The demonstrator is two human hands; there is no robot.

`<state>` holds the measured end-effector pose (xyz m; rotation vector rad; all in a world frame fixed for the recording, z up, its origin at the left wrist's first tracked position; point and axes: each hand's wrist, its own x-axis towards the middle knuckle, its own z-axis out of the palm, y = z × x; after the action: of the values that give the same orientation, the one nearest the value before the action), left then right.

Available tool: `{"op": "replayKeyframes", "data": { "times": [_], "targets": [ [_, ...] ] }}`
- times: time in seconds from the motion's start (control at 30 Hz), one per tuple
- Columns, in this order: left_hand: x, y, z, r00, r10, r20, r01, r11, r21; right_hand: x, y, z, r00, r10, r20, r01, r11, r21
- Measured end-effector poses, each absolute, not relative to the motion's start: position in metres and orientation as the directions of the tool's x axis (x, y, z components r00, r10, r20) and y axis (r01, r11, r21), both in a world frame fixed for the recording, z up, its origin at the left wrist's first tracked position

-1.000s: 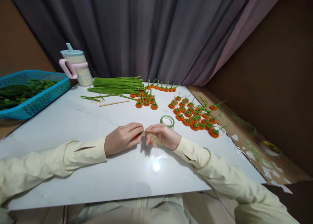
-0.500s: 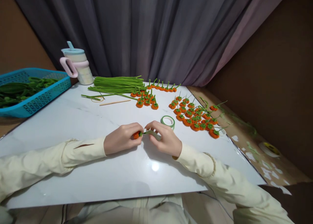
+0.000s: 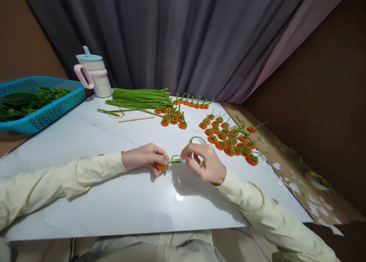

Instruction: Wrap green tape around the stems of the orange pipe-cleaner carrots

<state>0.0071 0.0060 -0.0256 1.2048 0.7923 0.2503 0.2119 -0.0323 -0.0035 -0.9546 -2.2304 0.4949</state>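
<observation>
My left hand (image 3: 145, 158) is closed on a small orange pipe-cleaner flower (image 3: 161, 166) with a green stem, held just above the white table top (image 3: 114, 193). My right hand (image 3: 204, 163) pinches the free end of a pale green tape strip (image 3: 175, 159) that loops at the stem. A roll of green tape (image 3: 196, 140) lies just behind my right hand. Both arms wear cream sleeves.
Many finished orange flowers (image 3: 228, 138) lie at the right, a smaller group (image 3: 171, 117) at the centre back. A bundle of green stems (image 3: 140, 98), a wooden stick (image 3: 136, 119), a pastel cup (image 3: 94, 73) and a blue basket (image 3: 42, 106) of green leaves stand at the back left.
My right hand has moved right and pulled the tape strip away from the stem. My left hand has turned the flower so its orange head shows below the fingers.
</observation>
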Motion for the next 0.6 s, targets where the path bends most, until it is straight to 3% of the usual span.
{"op": "replayKeyframes", "data": {
  "times": [0.17, 0.33, 0.47, 0.6],
  "targets": [
    [0.006, 0.007, -0.024, 0.719, 0.563, -0.407, 0.244, 0.344, 0.907, 0.204, -0.031, -0.009, -0.572, 0.820, 0.016, 0.560, 0.405, -0.723],
    [0.006, 0.006, -0.025, 0.744, 0.535, -0.400, 0.273, 0.303, 0.913, 0.201, -0.028, -0.019, -0.613, 0.740, -0.279, 0.413, -0.001, -0.911],
    [0.005, 0.005, -0.028, 0.751, 0.532, -0.391, 0.277, 0.284, 0.918, 0.199, -0.025, -0.023, -0.656, 0.649, -0.386, 0.276, -0.269, -0.923],
    [0.006, 0.003, -0.027, 0.747, 0.538, -0.391, 0.285, 0.272, 0.919, 0.199, -0.020, -0.028, -0.720, 0.565, -0.404, 0.148, -0.444, -0.884]
  ]
}}
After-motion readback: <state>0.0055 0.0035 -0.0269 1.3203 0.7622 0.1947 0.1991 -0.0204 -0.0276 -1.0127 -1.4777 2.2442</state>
